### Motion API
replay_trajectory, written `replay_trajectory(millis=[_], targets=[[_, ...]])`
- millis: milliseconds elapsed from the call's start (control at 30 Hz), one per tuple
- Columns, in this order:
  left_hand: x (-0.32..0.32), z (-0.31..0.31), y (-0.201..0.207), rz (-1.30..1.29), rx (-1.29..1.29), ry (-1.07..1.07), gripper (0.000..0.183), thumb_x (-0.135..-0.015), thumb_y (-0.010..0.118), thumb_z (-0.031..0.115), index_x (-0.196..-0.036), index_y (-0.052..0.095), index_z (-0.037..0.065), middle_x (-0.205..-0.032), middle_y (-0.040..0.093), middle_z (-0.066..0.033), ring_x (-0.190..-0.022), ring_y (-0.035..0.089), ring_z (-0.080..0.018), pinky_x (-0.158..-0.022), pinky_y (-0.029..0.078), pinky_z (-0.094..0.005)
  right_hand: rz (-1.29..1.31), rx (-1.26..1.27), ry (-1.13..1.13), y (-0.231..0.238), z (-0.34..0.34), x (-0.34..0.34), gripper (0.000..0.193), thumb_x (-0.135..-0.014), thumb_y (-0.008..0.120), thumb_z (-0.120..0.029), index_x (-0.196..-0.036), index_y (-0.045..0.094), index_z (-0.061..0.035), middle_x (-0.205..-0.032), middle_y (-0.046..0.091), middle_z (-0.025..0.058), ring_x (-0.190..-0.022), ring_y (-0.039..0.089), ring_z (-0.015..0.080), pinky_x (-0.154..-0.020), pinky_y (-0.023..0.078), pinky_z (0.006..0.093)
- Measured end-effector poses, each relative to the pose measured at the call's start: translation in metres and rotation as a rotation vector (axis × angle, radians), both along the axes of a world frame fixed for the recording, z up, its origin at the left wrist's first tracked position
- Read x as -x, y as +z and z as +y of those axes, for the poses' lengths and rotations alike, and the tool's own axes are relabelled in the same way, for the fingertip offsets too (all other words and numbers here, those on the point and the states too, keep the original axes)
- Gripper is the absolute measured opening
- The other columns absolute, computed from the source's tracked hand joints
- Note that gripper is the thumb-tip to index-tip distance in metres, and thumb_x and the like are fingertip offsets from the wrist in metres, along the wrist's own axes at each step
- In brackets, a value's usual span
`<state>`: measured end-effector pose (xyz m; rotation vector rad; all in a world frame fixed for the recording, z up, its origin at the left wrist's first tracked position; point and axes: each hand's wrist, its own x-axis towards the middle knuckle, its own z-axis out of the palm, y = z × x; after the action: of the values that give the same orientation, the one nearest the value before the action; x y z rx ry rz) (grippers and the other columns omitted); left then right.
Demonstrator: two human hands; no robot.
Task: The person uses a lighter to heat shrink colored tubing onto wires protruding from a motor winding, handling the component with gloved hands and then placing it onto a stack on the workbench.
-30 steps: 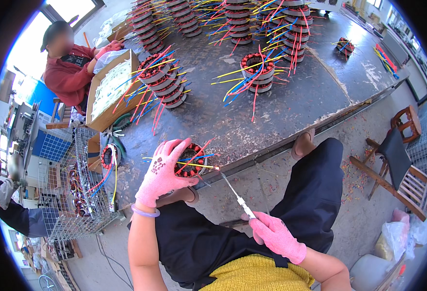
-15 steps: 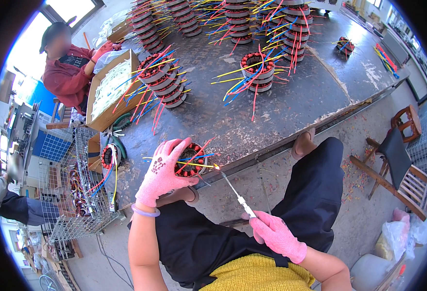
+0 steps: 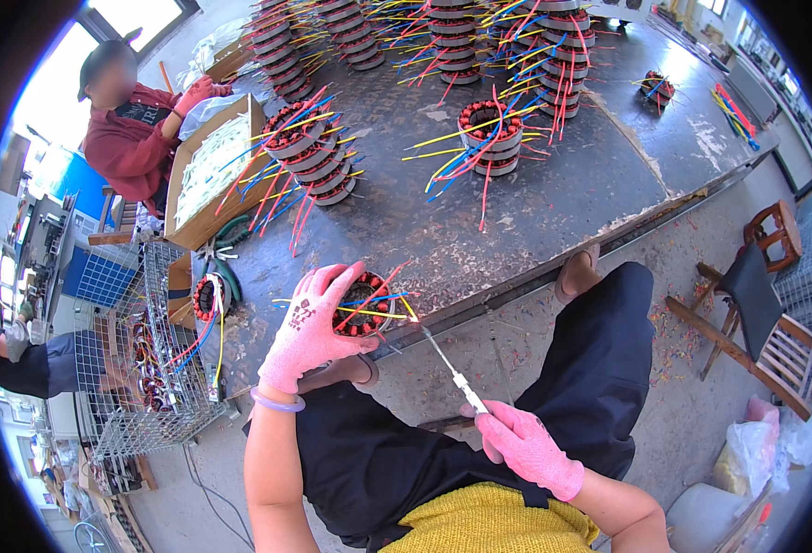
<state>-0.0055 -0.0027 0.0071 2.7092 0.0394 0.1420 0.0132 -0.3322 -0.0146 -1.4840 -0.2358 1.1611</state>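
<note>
A motor stator (image 3: 360,329) with red windings stands at the table's near edge. My left hand (image 3: 314,323), in a pink glove, is closed around its left side. Red, blue and yellow wires (image 3: 388,311) stick out from it to the right. My right hand (image 3: 521,447), also gloved, grips the white handle of what looks like a long-necked lighter (image 3: 461,382). Its thin metal neck points up and left, and a small orange glow shows at its tip, by the end of a yellow wire. The right fingers are wrapped round the handle.
Stacks of wired stators (image 3: 314,166) stand across the dark table (image 3: 397,212). Pliers (image 3: 226,253) and another stator (image 3: 211,297) lie at the left, beside a cardboard box (image 3: 189,221) of pale pieces. A wire basket (image 3: 162,405) stands left; a co-worker (image 3: 134,138) sits beyond the box.
One yellow wire end now angles upward near the lighter's tip, and the glow looks smaller. My hands have hardly moved. At the far left, another person has shifted.
</note>
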Motion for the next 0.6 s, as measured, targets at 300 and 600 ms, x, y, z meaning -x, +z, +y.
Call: replay_trajectory(millis=[300, 600], targets=[[0.0017, 0.0022, -0.0009, 0.001, 0.003, -0.028, 0.096, -0.057, 0.090, 0.029, -0.143, 0.051, 0.011, -0.137, 0.050, -0.0157, -0.129, 0.045, -0.0380, -0.115, 0.032, -0.0496, 0.014, -0.009, -0.040, -0.0041, -0.0005, 0.0004, 0.032, -0.104, 0.050, -0.024, -0.121, 0.059, 0.0014, -0.068, 0.050, 0.0010, -0.060, 0.048, 0.0082, -0.058, 0.041, 0.0278], [0.0033, -0.0003, 0.0013, 0.011, -0.026, -0.041, 0.096, -0.056, 0.090, 0.026, -0.143, 0.051, 0.017, -0.137, 0.050, -0.0134, -0.134, 0.041, -0.0409, -0.118, 0.028, -0.0526, 0.061, -0.020, -0.063, 0.0031, 0.0016, -0.0014, 0.031, -0.104, 0.050, -0.021, -0.124, 0.058, 0.0015, -0.071, 0.052, -0.0001, -0.060, 0.048, 0.0078, -0.057, 0.041, 0.0264]])
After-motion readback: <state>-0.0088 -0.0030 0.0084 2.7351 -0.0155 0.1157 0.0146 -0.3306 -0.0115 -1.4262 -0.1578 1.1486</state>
